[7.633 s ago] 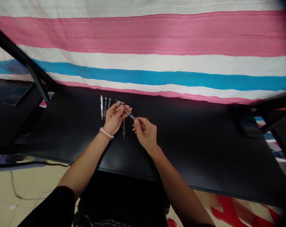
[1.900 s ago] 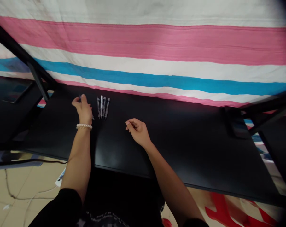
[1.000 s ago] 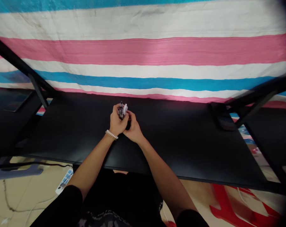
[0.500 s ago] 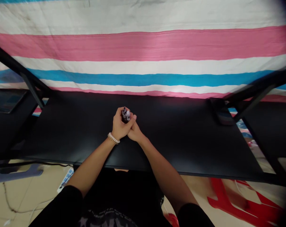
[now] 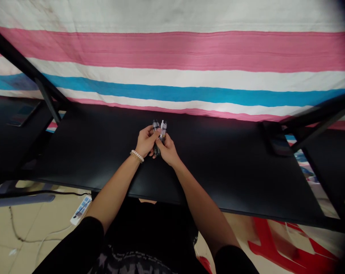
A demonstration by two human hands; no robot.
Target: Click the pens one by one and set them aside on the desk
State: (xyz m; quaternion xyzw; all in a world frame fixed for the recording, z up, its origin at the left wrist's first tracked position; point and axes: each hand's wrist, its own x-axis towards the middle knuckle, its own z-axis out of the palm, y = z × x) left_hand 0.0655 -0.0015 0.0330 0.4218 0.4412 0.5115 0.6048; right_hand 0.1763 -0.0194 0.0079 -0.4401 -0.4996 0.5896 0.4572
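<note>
Above the middle of the black table [image 5: 218,163], my left hand [image 5: 145,140] is closed around a bundle of pens [image 5: 156,125] with clear and dark ends. My right hand [image 5: 169,150] grips more of these pens [image 5: 163,126] right beside it. Both thumbs press on the pens and almost meet. The pens stand roughly upright, tips away from me, and their lower ends poke out below the fingers. How many pens each hand has is hidden by the fingers. A pale beaded bracelet [image 5: 137,155] is on my left wrist.
A dark phone-like slab [image 5: 276,139] lies at the table's right end, near a black metal brace. Another flat dark device [image 5: 23,114] rests on the table to the left. Behind hangs a striped sheet [image 5: 172,51]. Below are a white power strip [image 5: 81,209] and a red stool [image 5: 289,243].
My hands have gone from cupped together around the pens to side by side. The pens now fan apart into two clusters, showing more of their length. The view has tilted slightly.
</note>
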